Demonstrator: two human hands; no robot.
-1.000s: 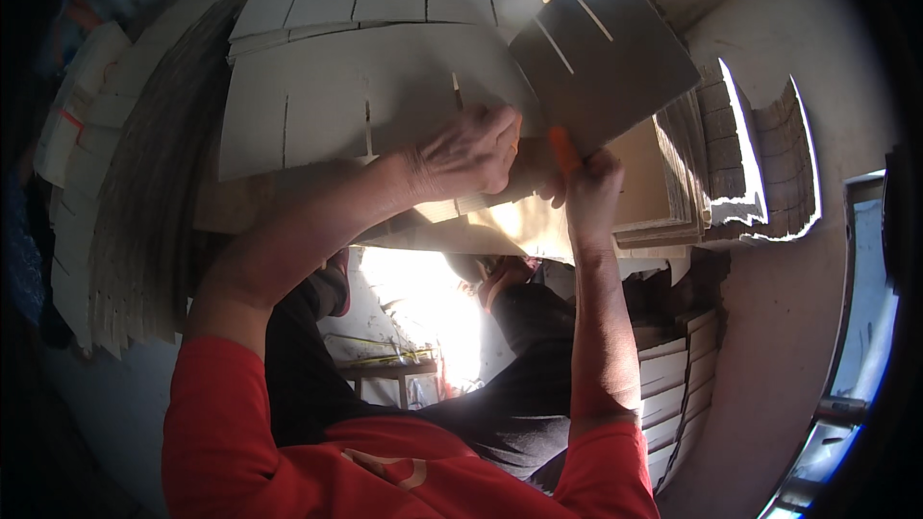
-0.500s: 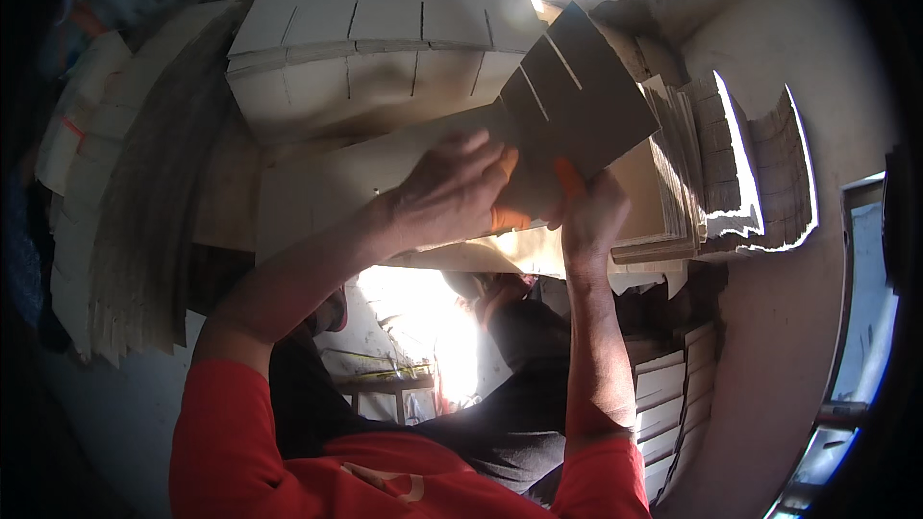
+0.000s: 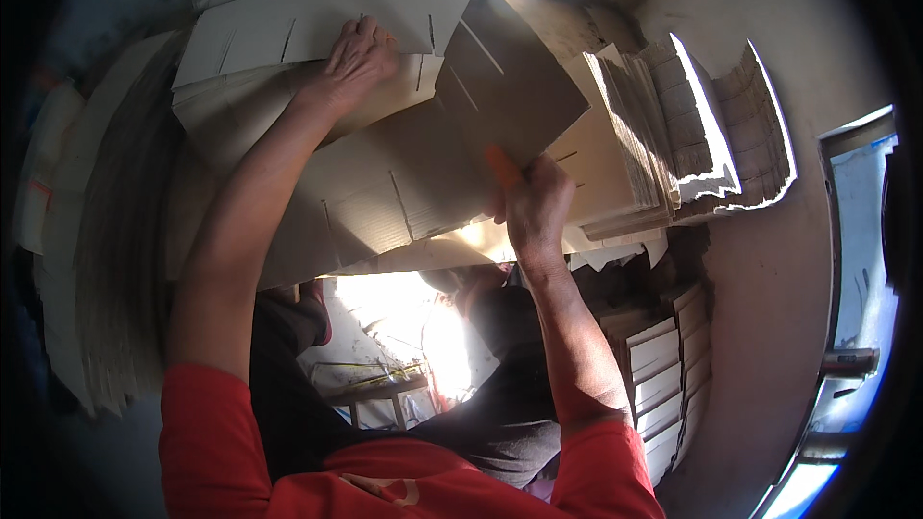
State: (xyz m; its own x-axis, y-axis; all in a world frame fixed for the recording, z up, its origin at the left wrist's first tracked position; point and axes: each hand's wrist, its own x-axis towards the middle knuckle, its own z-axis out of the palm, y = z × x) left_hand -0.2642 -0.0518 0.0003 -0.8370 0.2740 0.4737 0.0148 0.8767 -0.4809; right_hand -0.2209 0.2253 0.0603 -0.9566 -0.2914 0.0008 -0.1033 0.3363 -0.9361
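Note:
My right hand point(image 3: 536, 200) grips the lower edge of a slotted cardboard sheet point(image 3: 524, 86), with an orange cover on its thumb. The sheet is tilted, its darker right part bearing two cut slits. Its left part slants down toward my lap, where more slits show. Up and to the left, my left hand point(image 3: 361, 60) rests with curled fingers at the front edge of a stack of slotted cardboard sheets point(image 3: 252, 27). Its fingertips are hidden, so whether they pinch a sheet does not show.
More cardboard stacks stand at the left point(image 3: 120, 221) and right point(image 3: 707, 125). Cardboard pieces point(image 3: 656, 375) are piled low by my right forearm. A wall point(image 3: 769, 279) and a window frame point(image 3: 856, 231) lie at the right. Bright sunlight hits the floor between my legs.
My left hand has left the held sheet and moved up and left to the stack. My right hand still holds the sheet, now slightly further left in view.

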